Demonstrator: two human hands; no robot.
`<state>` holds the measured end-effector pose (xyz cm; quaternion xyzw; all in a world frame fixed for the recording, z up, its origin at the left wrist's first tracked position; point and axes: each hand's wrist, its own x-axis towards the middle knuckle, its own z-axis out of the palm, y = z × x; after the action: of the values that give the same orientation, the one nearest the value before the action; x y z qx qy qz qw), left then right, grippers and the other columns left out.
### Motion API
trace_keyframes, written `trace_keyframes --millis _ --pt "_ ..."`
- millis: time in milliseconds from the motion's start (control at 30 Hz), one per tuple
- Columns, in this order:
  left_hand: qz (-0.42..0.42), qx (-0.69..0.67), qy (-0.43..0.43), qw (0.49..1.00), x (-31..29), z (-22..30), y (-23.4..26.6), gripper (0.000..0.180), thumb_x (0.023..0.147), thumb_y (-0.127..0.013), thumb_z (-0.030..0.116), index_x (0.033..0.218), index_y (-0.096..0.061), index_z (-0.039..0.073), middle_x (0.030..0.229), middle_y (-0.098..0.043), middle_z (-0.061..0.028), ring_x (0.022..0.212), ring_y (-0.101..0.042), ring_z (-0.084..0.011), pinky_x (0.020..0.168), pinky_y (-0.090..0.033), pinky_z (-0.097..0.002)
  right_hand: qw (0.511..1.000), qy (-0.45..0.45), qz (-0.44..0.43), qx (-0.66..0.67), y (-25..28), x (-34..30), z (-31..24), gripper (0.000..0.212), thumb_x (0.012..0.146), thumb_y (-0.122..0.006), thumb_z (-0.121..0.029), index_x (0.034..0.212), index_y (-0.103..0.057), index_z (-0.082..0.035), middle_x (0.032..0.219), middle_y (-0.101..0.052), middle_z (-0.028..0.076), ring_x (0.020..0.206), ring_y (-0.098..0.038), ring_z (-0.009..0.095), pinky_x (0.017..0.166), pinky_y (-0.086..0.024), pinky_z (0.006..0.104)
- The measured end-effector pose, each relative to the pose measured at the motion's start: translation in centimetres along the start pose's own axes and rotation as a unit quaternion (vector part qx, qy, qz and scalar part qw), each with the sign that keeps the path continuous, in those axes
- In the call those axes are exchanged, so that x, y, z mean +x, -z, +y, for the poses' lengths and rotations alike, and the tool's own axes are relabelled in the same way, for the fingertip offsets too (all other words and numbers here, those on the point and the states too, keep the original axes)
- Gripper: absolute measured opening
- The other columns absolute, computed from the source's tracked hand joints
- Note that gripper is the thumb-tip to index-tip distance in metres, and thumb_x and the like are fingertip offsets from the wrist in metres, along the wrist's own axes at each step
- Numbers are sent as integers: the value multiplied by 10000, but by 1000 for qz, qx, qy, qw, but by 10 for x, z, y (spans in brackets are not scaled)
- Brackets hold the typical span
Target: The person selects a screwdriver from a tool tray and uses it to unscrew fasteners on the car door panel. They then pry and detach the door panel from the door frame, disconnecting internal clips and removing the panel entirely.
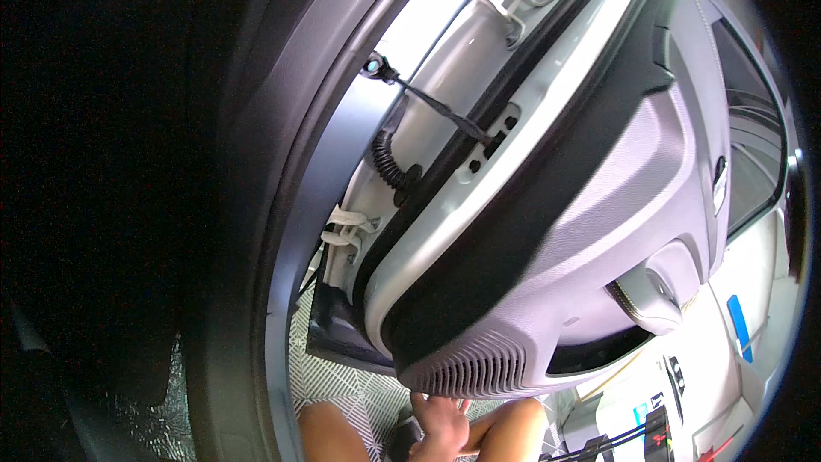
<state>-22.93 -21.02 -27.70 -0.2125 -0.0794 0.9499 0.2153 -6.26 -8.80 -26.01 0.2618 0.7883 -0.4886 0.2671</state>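
Patterned garage floor [342, 381] beneath open car door [547, 205]; one hand [440, 423], side unclear, grip closed on lower edge under speaker grille [470, 368]; other hand unseen; best kept firm and low, steady pressure, clear of hinge [346, 231].

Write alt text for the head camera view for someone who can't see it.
An open car door with grey inner trim fills the view, seen from inside the car. At the bottom edge, one hand touches the door's lower edge beside the speaker grille.
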Motion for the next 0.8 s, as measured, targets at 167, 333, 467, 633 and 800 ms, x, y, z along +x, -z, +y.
trace_keyframes --millis 167,333,467,633,800 --pt "43 67 -107 991 19 -34 30 586 1009 -362 595 1353 -534 153 1376 -574 -22 1332 -461 -177 1154 -229 -438 999 10 30 -11 8 -19 6 339 990 -648 -193 1301 -588 -69 1177 -631 91 1004 -609 189 877 -509 347" --pt "11 52 -128 990 12 -33 31 441 1027 -384 499 1248 -556 159 1282 -598 -13 1240 -504 -162 1118 -270 -411 999 20 29 -12 18 -31 16 337 997 -639 -193 1307 -591 -71 1196 -632 90 1021 -611 191 895 -509 352" --pt "28 101 -151 983 8 -35 18 415 1023 -427 417 1315 -540 145 1369 -571 -30 1312 -478 -181 1147 -266 -429 999 33 24 -9 27 -36 37 335 1002 -631 -193 1313 -594 -73 1210 -633 90 1034 -613 193 909 -509 356" --pt "-63 75 -198 975 31 -65 48 465 1047 -400 348 1402 -511 69 1457 -535 -74 1384 -446 -238 1202 -287 -456 993 87 11 -84 47 -41 92 333 1009 -622 -193 1319 -597 -75 1228 -635 89 1051 -615 195 927 -510 361" --pt "-173 58 -121 976 9 -64 47 523 1057 -329 334 1398 -487 -31 1478 -513 -129 1413 -414 -275 1230 -279 -450 995 21 -56 83 65 -36 142 310 1074 -551 -202 1351 -552 -61 1151 -653 8 1030 -591 82 844 -517 243"
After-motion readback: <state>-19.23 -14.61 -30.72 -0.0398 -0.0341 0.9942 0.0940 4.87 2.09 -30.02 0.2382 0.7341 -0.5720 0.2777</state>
